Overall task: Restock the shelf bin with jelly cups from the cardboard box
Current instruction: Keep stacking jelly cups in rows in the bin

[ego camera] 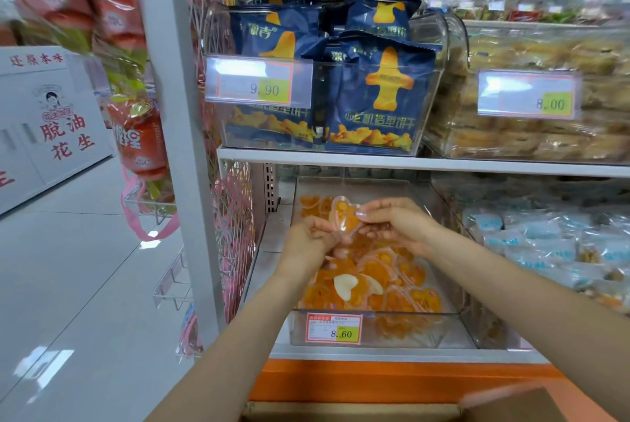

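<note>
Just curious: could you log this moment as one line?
left hand, right hand: holding jelly cup | where: over shelf bin | bin: part-filled

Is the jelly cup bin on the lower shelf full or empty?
Partly full: the bin holds orange jelly cups across its front and middle, below the rim; its back looks mostly bare.

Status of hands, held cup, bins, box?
left hand: holds the jelly cup's lower edge
right hand: pinches its upper edge
jelly cup: held tilted between both hands, above the pile
shelf bin: open top, partly filled with cups
cardboard box: only its top edge shows, contents hidden
biscuit bin: packed with blue packets
</note>
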Action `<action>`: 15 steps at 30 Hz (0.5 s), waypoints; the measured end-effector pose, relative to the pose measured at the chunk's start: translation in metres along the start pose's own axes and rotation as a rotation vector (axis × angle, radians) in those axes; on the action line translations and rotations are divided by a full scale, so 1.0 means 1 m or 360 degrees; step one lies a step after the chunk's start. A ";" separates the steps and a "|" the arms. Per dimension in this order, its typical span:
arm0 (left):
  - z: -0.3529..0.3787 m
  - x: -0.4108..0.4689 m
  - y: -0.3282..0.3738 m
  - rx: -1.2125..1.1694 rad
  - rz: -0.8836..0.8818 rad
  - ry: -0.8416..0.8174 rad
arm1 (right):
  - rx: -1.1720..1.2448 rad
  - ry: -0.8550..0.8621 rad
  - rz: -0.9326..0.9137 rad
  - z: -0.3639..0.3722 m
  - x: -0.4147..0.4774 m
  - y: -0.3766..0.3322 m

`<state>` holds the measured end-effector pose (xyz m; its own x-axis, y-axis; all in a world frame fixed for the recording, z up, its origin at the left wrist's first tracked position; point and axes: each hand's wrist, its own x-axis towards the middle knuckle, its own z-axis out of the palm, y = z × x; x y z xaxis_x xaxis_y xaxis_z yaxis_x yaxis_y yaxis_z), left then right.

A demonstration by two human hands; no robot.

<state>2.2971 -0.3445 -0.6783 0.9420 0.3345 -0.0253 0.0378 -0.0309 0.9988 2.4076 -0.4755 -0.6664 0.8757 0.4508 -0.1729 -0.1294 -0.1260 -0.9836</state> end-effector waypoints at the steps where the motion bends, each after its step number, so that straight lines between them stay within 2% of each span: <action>1: -0.002 0.002 -0.003 0.0244 0.0108 0.0039 | 0.0031 0.0122 0.0012 -0.004 0.009 -0.004; 3: -0.011 0.007 -0.009 0.0868 0.0393 0.0206 | 0.0070 0.0377 0.0038 -0.018 0.033 -0.012; 5: -0.022 0.009 -0.013 0.1237 0.0575 0.0270 | 0.0036 0.0517 0.0078 -0.028 0.058 -0.015; 11: -0.032 0.020 -0.019 0.1843 0.0892 -0.0001 | -0.0014 0.0516 0.0199 -0.021 0.119 0.014; 15: -0.032 0.028 -0.027 0.2134 0.1021 -0.0109 | 0.0032 0.0649 0.0165 -0.015 0.142 0.033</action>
<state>2.3123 -0.3044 -0.7045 0.9284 -0.1143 0.3536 -0.1442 -0.9878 0.0594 2.5343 -0.4289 -0.7223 0.9694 0.0495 -0.2404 -0.2322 -0.1330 -0.9635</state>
